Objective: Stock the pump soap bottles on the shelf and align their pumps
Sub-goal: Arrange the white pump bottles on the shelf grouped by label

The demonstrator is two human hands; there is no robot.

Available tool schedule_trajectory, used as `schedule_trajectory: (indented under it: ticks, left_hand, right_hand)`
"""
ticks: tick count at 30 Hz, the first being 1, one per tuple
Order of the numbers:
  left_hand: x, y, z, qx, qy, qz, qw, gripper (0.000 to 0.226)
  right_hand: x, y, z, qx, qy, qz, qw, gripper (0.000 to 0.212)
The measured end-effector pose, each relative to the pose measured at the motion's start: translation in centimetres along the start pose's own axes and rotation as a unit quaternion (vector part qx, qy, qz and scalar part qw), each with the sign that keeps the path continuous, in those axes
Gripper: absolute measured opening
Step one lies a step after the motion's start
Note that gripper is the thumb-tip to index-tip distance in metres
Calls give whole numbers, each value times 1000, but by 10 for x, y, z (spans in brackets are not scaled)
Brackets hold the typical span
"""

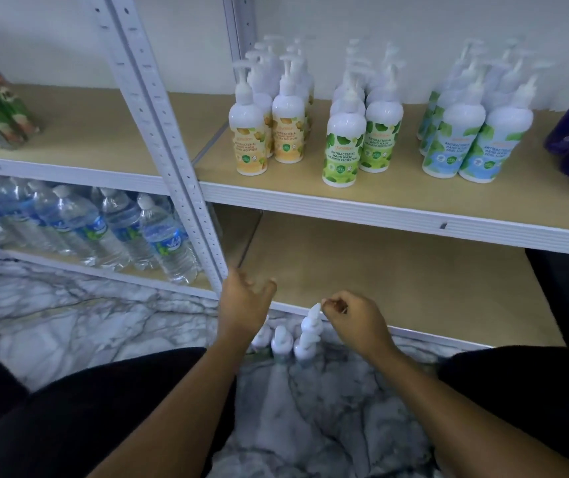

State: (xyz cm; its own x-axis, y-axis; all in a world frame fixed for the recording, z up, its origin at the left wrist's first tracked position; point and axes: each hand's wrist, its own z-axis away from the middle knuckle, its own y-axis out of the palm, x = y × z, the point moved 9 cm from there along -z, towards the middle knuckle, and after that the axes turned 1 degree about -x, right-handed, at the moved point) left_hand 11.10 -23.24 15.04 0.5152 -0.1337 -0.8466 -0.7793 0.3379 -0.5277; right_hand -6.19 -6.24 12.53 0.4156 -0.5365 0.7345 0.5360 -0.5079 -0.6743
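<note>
Just one view here, a wide-angle cam on the person's head. It faces forward and down, sitting close in front of the shelf [379, 208], with the marble floor [69, 315] right below.

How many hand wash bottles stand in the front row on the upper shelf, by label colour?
Yellow-label hand wash bottles: 2
Green-label hand wash bottles: 2
Blue-label hand wash bottles: 2
Total: 6

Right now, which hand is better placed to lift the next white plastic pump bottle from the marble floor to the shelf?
Right. The right hand pinches the pump of a white plastic pump bottle on the marble floor; the left hand hovers open beside it, holding nothing.
</note>
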Motion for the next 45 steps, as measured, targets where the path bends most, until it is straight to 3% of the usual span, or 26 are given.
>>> schedule_trajectory:
  ticks: [4, 8, 11, 13, 17, 20, 26, 30, 32, 35, 38, 42, 45]
  left_hand:
    - [95, 23, 20, 51, -101, -43, 993, 43]
    - [174, 49, 9, 93, -94, -215, 968, 77]
    - [196, 64, -4, 128, -59, -298, 944, 120]
    - [206, 73, -12, 176, -56, -328, 926, 133]
    - [219, 87, -39, 230, -59, -378, 895, 123]
    - [231, 101, -51, 267, -63, -370, 887, 113]
    - [211, 113, -55, 259, -23, -342, 903, 84]
    - [199, 106, -52, 199, -6, -342, 918, 66]
    - [205, 102, -47, 195, -23, -348, 917, 68]
    - [212, 88, -39, 191, -71, -353, 913, 97]
    - [216, 79, -36, 193, -110, -256, 941, 108]
    - [162, 51, -32, 192, -106, -86, 972, 48]
    - [96, 20, -40, 179, -69, -42, 981, 52]
  right_hand:
    - [-64, 57, 22, 64, 68, 17, 995, 22]
    - [-101, 97, 30, 123, 106, 23, 986, 17]
    - [-122, 121, 24, 156, 135, 26, 978, 33]
    - [-130, 137, 20, 180, 141, 9, 973, 38]
    - [-148, 159, 8, 177, 142, -31, 973, 60]
    - [-150, 168, 0, 146, 126, -59, 979, 58]
    - [-162, 191, -7, 70, 148, -59, 985, 68]
    - [-157, 187, -11, 38, 138, -33, 989, 54]
    - [-152, 176, -9, 24, 123, -31, 992, 47]
    - [-161, 153, 5, 10, 150, -47, 988, 55]
    - [-169, 128, 18, 25, 161, -40, 986, 61]
    - [-154, 91, 24, 39, 164, -89, 982, 52]
    - [-116, 58, 20, 46, 139, -133, 980, 43]
